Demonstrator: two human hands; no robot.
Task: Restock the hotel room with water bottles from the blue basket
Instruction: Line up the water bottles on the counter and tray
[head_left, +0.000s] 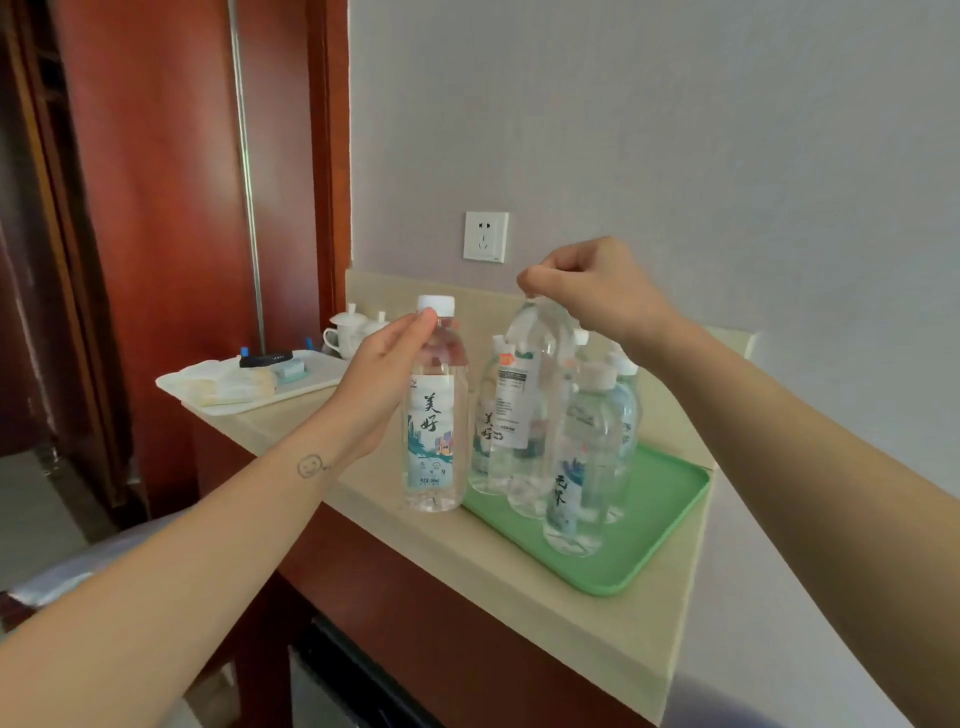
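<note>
Big pale wall (675, 130) behind everything, dark red wooden paneling (166, 208) off to the left. A beige counter (493, 571) runs along the wall, with its front edge cutting diagonally toward me.

The green tray (654, 525) sits at the wall end, and its near corner comes close to the counter's front edge. The right and front parts of that tray are bare, so that's where the open room is. A white tray (322, 374) of small toiletries sits at the far left end, with a free strip of counter between the two trays.

The left hand (384, 379) is wrapped round the shoulder of a labelled water bottle (434, 431), upright, white cap on. Its base is just off the green tray's left edge. Can't tell if it's touching the counter or hanging a bit above.

The right hand (597, 291) is curled, fingertips pinching the top of a second bottle (535, 338). That one stands upright in the cluster on the tray; whether it's set down, hard to say.

Front bottle (576, 467) stands nearest the tray's bare patch, and more bottles (626, 410) are packed right behind it.

Lidded white cups (345, 332) sit behind the white tray, and there's a wall socket (485, 236) above the counter.
</note>
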